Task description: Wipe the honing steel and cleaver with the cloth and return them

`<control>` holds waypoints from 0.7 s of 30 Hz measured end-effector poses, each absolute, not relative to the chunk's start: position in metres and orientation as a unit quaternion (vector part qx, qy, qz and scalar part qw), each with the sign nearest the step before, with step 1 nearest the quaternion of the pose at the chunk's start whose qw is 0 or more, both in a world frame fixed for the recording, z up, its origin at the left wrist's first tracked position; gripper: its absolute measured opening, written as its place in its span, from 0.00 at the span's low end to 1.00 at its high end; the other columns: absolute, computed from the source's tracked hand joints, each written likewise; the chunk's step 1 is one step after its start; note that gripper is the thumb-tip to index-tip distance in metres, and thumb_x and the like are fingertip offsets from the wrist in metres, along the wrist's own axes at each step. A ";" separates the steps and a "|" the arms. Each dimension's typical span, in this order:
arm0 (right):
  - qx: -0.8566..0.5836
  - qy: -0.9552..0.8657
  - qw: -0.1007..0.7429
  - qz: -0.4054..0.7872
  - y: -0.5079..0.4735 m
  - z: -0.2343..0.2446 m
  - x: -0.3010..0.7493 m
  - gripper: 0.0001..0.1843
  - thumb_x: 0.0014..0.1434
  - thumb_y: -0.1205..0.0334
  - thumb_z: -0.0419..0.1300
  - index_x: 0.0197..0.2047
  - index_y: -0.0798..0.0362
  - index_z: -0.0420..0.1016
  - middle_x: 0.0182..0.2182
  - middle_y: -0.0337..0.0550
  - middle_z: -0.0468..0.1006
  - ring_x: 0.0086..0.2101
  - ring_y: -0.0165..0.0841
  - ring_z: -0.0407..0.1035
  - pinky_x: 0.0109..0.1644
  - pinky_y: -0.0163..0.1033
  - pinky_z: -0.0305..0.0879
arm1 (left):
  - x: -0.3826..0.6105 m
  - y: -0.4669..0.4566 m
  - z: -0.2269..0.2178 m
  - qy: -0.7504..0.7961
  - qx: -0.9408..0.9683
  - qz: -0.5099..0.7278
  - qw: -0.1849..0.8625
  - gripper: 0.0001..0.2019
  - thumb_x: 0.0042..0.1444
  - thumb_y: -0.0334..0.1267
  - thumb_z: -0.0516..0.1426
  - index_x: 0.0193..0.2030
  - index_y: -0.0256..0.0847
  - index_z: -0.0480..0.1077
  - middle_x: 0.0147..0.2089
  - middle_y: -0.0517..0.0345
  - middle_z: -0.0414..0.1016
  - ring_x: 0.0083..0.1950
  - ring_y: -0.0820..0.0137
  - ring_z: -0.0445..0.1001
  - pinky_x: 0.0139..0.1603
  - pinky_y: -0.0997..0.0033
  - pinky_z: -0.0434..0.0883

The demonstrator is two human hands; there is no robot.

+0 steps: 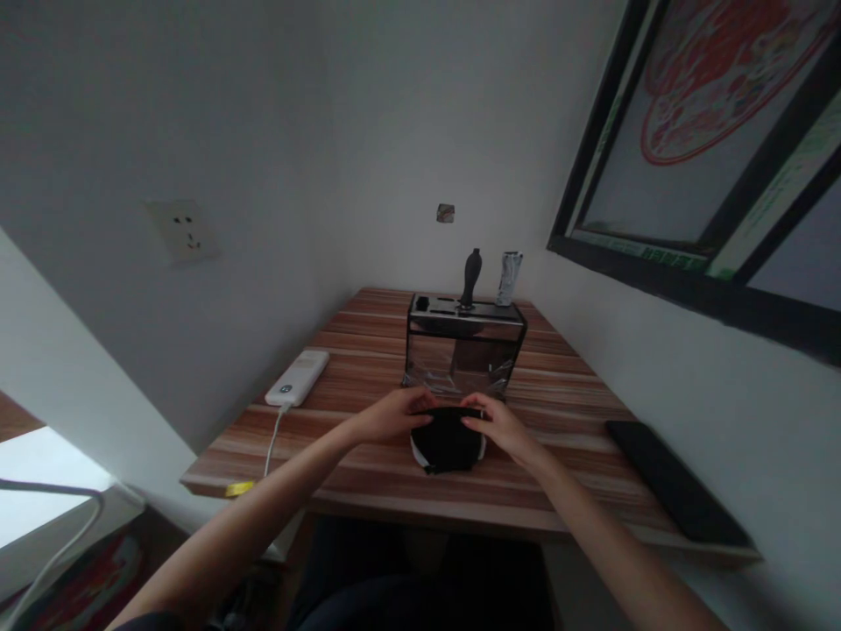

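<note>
Black item [448, 441] between left hand [397, 414] and right hand [498, 425], both pinching its far edge.

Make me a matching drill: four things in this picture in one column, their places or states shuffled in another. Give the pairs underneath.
Things
1. white power bank
2. black item
3. flat black slab
4. silvery packet

Places or states
A. seen rising above the right end of the rack
B. pinched by the left hand and right hand
C. joined to a white cable
D. lying at the right side of the table

Pairs: 1-C, 2-B, 3-D, 4-A
</note>
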State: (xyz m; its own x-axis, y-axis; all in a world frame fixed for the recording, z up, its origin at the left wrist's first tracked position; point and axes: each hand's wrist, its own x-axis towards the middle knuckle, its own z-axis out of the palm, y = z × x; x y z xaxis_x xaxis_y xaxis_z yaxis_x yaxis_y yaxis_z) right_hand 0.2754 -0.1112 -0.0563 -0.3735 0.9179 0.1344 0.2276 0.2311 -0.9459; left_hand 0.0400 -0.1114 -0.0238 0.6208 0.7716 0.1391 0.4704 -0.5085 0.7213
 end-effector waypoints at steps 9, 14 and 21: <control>-0.465 -0.699 0.395 0.373 -0.115 -0.080 0.314 0.11 0.48 0.59 0.61 0.36 0.53 0.73 0.33 0.41 0.76 0.37 0.36 0.69 0.43 0.39 0.62 | 0.078 -0.121 -0.026 0.396 0.853 0.238 0.244 0.14 0.52 0.29 0.55 0.47 0.39 0.68 0.47 0.51 0.74 0.48 0.62 0.72 0.50 0.65 0.66; -0.461 -0.729 0.383 0.331 -0.119 -0.078 0.311 0.11 0.50 0.59 0.59 0.37 0.54 0.74 0.33 0.42 0.77 0.36 0.37 0.69 0.42 0.41 0.62 | 0.071 -0.143 0.038 0.331 0.845 0.218 0.359 0.09 0.59 0.38 0.53 0.42 0.38 0.70 0.36 0.57 0.77 0.37 0.71 0.74 0.38 0.74 0.69; -0.468 -0.727 0.382 0.326 -0.119 -0.080 0.309 0.12 0.51 0.58 0.58 0.39 0.52 0.73 0.34 0.42 0.77 0.38 0.38 0.70 0.44 0.42 0.63 | 0.066 -0.134 0.148 0.303 0.918 0.245 0.076 0.08 0.59 0.36 0.53 0.41 0.40 0.72 0.35 0.60 0.75 0.34 0.73 0.72 0.36 0.75 0.66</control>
